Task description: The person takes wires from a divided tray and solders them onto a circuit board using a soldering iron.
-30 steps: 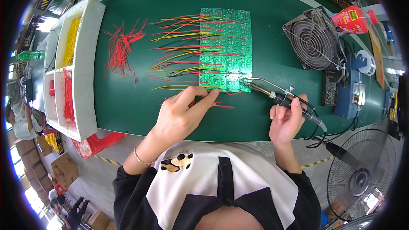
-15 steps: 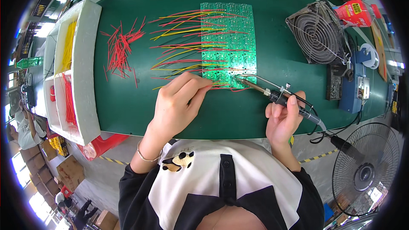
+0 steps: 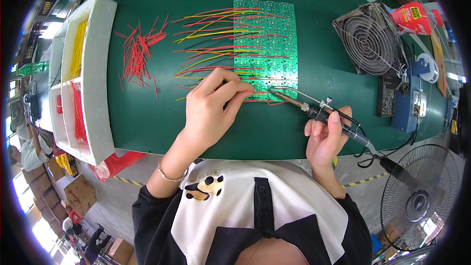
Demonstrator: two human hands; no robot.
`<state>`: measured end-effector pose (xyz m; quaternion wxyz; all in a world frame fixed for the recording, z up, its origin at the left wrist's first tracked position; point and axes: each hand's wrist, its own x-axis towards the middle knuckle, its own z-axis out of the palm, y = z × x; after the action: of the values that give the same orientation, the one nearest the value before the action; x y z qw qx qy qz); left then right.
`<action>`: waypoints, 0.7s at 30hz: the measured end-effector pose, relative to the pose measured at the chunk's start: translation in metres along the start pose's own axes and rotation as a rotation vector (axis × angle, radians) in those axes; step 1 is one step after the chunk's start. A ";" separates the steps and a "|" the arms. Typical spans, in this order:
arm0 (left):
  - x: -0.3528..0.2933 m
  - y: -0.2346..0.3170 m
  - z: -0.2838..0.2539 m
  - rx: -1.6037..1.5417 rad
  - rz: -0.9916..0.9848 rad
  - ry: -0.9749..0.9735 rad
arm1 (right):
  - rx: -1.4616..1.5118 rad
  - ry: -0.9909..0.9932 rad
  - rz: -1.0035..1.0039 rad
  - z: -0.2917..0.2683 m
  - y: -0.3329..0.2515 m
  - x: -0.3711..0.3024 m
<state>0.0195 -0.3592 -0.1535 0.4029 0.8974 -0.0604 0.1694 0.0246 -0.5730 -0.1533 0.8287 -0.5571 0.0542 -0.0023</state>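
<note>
A green circuit board panel [image 3: 282, 34] lies on the green work surface, with red, yellow and black wires [image 3: 211, 28] running off its left side. My left hand [image 3: 216, 105] is closed in a pinch over the panel's lower left part. A thin red wire [image 3: 260, 92] shows at its fingertips. My right hand [image 3: 327, 135] grips a soldering iron [image 3: 319, 113] with a thin metal feed tube clamped along it. The iron's tip points left and meets the panel's lower part; whether it touches a pad is too small to tell.
Left of the wired panel lies a pile of short red wires [image 3: 141, 54]. A white foam box [image 3: 98, 83] of yellow and red wires stands at the left edge. At right are a square fan [image 3: 365, 44], a red-labelled bottle [image 3: 414, 18] and a blue device [image 3: 406, 98] with a white spool.
My left hand has moved right and slightly up, farther over the panel, with the red wire at its fingertips. My right hand and the soldering iron have hardly moved.
</note>
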 end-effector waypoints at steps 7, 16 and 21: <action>0.000 0.000 0.000 -0.008 -0.010 0.007 | -0.145 0.045 -0.015 0.010 -0.003 0.001; 0.000 0.002 0.001 0.015 -0.025 -0.006 | -0.025 -0.029 -0.006 0.002 0.000 0.000; 0.000 0.002 0.001 0.001 -0.021 -0.007 | -0.152 0.044 -0.017 0.010 0.000 -0.001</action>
<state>0.0191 -0.3612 -0.1532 0.4038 0.8989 -0.0523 0.1619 0.0250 -0.5638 -0.1491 0.7824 -0.6188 0.0677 -0.0173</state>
